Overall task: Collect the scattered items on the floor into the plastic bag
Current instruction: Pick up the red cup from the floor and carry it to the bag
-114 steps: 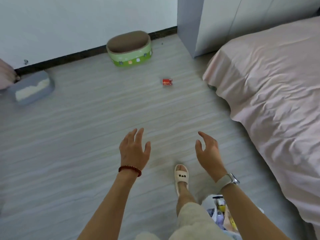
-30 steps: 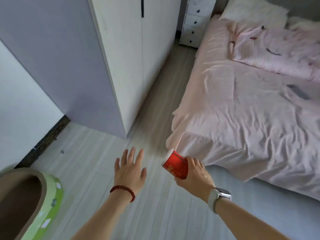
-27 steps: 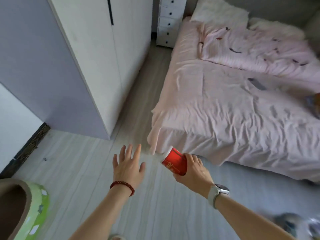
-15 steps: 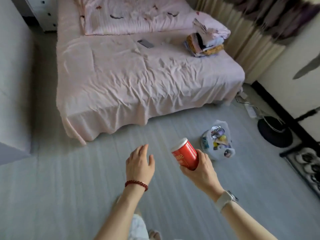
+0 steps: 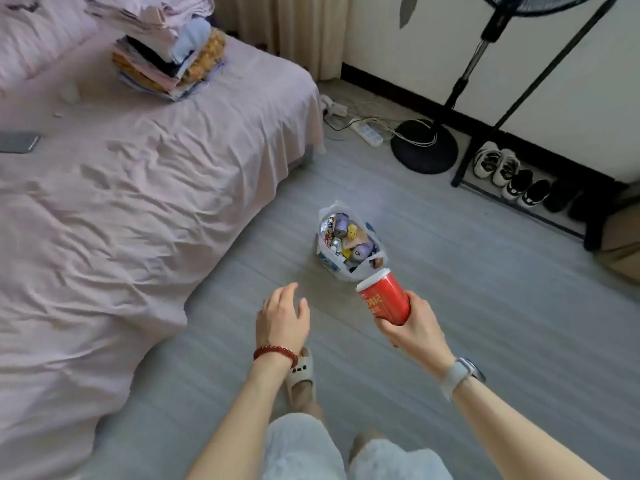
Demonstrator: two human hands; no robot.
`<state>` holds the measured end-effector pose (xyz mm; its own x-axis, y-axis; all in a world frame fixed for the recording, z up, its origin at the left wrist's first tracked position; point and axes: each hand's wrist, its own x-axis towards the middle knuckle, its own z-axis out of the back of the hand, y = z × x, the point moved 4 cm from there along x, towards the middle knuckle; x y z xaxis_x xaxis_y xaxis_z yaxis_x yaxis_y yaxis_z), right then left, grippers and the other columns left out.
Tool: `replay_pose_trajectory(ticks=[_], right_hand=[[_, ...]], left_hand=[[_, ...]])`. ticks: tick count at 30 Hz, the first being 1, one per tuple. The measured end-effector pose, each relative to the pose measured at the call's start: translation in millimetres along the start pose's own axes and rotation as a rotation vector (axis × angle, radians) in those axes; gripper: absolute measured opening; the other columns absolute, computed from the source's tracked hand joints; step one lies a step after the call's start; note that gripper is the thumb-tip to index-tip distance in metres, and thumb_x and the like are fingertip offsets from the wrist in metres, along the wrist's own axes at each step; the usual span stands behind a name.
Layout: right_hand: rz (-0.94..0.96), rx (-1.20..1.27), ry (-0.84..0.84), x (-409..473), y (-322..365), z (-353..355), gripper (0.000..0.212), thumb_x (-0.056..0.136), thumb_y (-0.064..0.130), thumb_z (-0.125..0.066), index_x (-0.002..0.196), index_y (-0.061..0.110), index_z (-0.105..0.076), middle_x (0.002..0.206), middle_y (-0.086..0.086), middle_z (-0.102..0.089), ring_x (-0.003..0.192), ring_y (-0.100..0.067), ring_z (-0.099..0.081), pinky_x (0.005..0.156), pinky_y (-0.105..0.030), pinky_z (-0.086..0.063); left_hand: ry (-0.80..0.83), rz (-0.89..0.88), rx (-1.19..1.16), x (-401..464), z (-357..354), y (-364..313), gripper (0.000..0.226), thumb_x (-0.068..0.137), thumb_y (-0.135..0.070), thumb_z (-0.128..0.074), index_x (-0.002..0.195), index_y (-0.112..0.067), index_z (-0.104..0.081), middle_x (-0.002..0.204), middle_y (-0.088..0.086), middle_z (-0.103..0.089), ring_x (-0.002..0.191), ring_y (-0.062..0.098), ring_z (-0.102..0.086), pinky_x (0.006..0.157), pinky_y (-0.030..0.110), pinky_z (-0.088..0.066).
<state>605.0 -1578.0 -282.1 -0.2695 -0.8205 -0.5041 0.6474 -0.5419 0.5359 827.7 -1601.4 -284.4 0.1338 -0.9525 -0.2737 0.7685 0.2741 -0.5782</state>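
Observation:
My right hand point(image 5: 414, 327) grips a red can with a white top point(image 5: 383, 295), held tilted in the air just in front of me. Beyond it, a white plastic bag point(image 5: 360, 269) stands open on the grey floor, filled with several cans and small packets. My left hand point(image 5: 282, 318) hovers over the floor to the left of the can, fingers relaxed, holding nothing. The bag lies a short way past both hands.
A bed with a pink sheet point(image 5: 121, 202) fills the left side, with a pile of folded clothes point(image 5: 166, 53) and a phone point(image 5: 17, 142) on it. A fan base point(image 5: 424, 147), power strip point(image 5: 367, 131) and shoe rack point(image 5: 519, 178) line the far wall.
I have turned right and walked toward the bag, which is now much nearer. The red can stays in my right hand; the left hand remains empty.

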Motion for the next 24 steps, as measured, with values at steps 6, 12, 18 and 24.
replay_pose_trajectory(ticks=[6, 12, 18, 24], right_hand=[[-0.144, 0.181, 0.018, 79.6, 37.0, 11.2, 0.047, 0.064, 0.043, -0.068, 0.101, 0.022, -0.048, 0.092, -0.006, -0.062, 0.064, -0.019, -0.065, 0.06, -0.037, -0.057], [-0.307, 0.383, 0.009, 178.3, 30.6, -5.7, 0.037, 0.068, 0.036, -0.07, 0.096, 0.018, -0.051, 0.088, -0.004, -0.063, 0.071, -0.017, -0.064, 0.066, -0.041, -0.058], [-0.46, 0.549, 0.011, 328.3, -11.8, -69.9, 0.024, 0.076, 0.038, -0.066, 0.087, 0.025, -0.05, 0.085, -0.004, -0.064, 0.071, -0.017, -0.064, 0.06, -0.027, -0.052], [-0.886, 0.892, 0.02, 443.7, -80.9, -199.4, 0.048, 0.066, 0.06, -0.061, 0.086, 0.015, -0.058, 0.093, -0.011, -0.068, 0.088, -0.03, -0.064, 0.084, -0.044, -0.054]], left_hand=[[0.157, -0.119, 0.179, 120.9, 2.1, -40.7, 0.039, 0.091, -0.023, -0.046, 0.128, -0.012, -0.046, 0.132, 0.011, -0.049, 0.12, 0.029, -0.044, 0.098, 0.038, -0.035], [0.316, -0.106, 0.257, 221.3, -47.1, -64.3, 0.041, 0.091, -0.027, -0.045, 0.131, -0.015, -0.042, 0.135, 0.006, -0.045, 0.123, 0.025, -0.042, 0.1, 0.037, -0.035], [0.458, -0.057, 0.317, 347.6, -163.5, -53.4, 0.047, 0.091, -0.028, -0.045, 0.135, -0.014, -0.035, 0.137, 0.009, -0.041, 0.128, 0.023, -0.039, 0.103, 0.034, -0.032], [0.498, -0.103, 0.342, 454.6, -291.5, -7.9, 0.056, 0.088, -0.024, -0.053, 0.136, -0.008, -0.031, 0.137, 0.017, -0.038, 0.128, 0.03, -0.035, 0.104, 0.036, -0.03]])
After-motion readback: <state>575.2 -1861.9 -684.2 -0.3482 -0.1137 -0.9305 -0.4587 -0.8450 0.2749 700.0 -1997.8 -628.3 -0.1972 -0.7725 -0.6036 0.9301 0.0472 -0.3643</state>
